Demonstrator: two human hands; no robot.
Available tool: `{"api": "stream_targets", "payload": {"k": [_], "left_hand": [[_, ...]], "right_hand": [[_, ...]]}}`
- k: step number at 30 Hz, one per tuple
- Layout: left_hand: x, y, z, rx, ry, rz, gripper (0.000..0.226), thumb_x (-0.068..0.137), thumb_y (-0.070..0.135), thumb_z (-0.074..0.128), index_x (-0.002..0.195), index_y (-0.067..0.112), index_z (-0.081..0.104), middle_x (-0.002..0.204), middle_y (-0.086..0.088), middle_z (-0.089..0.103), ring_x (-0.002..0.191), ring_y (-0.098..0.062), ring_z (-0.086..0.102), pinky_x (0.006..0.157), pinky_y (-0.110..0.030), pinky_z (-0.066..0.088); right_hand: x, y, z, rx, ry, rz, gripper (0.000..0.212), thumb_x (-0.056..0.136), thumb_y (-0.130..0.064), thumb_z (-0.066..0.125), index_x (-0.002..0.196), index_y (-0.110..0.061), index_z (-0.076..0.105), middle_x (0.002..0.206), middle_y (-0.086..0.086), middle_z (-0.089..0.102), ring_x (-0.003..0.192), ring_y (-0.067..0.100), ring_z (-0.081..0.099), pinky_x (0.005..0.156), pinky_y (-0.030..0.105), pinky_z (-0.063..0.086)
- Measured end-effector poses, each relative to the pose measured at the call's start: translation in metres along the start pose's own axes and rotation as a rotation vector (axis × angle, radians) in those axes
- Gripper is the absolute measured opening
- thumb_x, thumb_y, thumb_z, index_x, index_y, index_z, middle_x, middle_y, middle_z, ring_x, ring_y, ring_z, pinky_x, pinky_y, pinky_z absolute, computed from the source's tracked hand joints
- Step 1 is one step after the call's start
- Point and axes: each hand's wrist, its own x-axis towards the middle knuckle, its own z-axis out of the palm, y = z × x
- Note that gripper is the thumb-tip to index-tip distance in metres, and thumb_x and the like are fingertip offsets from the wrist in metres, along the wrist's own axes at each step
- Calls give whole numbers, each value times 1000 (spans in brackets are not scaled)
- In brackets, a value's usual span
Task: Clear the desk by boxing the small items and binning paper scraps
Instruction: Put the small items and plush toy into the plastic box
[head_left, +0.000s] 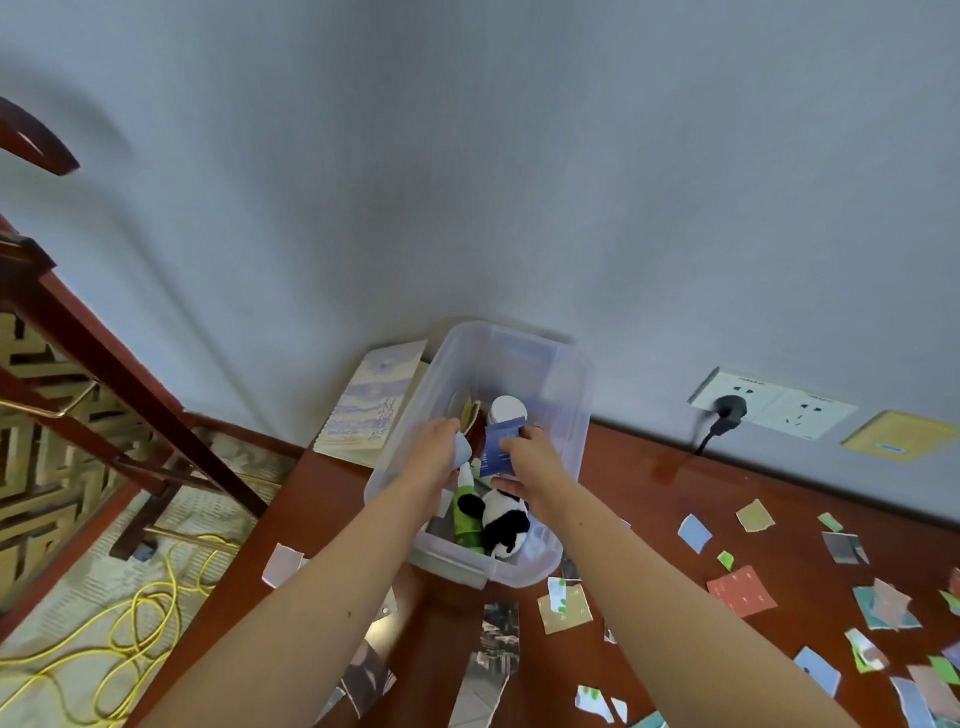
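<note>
A clear plastic box (571, 395) stands on the red-brown desk (649, 499) against the wall. Both my hands reach inside it. My left hand (434, 449) grips a small pale blue-grey object (462, 451). My right hand (527, 462) holds a dark blue packet (496, 444) over the box. In the box lie a panda plush toy (504, 525), a green tube (465, 522) and a white round container (509, 409). Paper scraps (743, 590) in several colours are strewn over the desk, mostly to the right.
A pale book (363, 408) leans beside the box on its left. Wall sockets with a black plug (727, 410) sit to the right. A dark wooden chair (78, 332) and yellow cable (140, 618) are on the floor at left.
</note>
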Motion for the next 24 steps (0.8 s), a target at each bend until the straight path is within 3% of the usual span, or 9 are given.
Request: {"api": "stream_targets", "payload": {"k": [2,5,9,11,13,16,19,24], "left_hand": [[4,-3,1,33,-28,47,39,102,27,39,132,3,49,122,-23,56,104,-32,56,97,-43,46],[7,-6,4,37,-16,72,44,104,31,34,130,0,51,131,-21,56,120,-37,54,99,-42,44],[5,-4,6,90,11,87,45,105,30,28,135,4,47,122,-7,53,119,-27,50,91,-30,35],[0,-5,4,110,-2,149,40,105,27,29,133,7,49,122,-7,53,108,-21,50,84,-25,33],[-8,-7,1,141,-16,208,32,104,25,32,128,13,50,123,-8,53,98,-13,50,80,-22,35],[-19,-11,-6,175,-38,310,38,102,20,40,138,11,44,135,-6,51,113,-13,48,89,-22,33],[-32,-17,-13,227,-48,421,38,99,12,45,137,11,45,133,-4,52,110,-8,46,90,-21,33],[-49,-36,-23,359,-90,523,37,95,12,49,132,15,49,133,0,54,112,-6,48,93,-23,37]], "right_hand": [[3,1,1,-37,-25,15,46,93,-4,46,139,-7,39,137,20,49,101,28,56,69,33,52],[5,0,3,-143,-67,49,49,93,3,44,141,-8,40,137,18,48,122,32,50,93,39,46],[11,4,3,-188,-51,-30,52,94,0,45,144,-12,41,128,7,52,116,24,49,96,33,42],[9,6,2,-203,-26,-102,51,91,0,44,140,-15,46,131,5,53,121,24,50,104,38,43],[2,5,1,-178,2,-160,45,90,2,44,127,-20,56,127,4,57,119,22,54,103,42,46],[-13,4,-3,-164,32,-270,37,90,3,45,107,-26,60,120,5,63,112,20,59,94,37,52],[-32,4,-7,-244,63,-384,36,89,4,44,106,-24,60,117,5,64,109,18,59,83,24,48],[-62,15,-14,-375,115,-470,43,85,5,40,115,-18,62,120,1,61,110,13,56,96,28,44]]}}
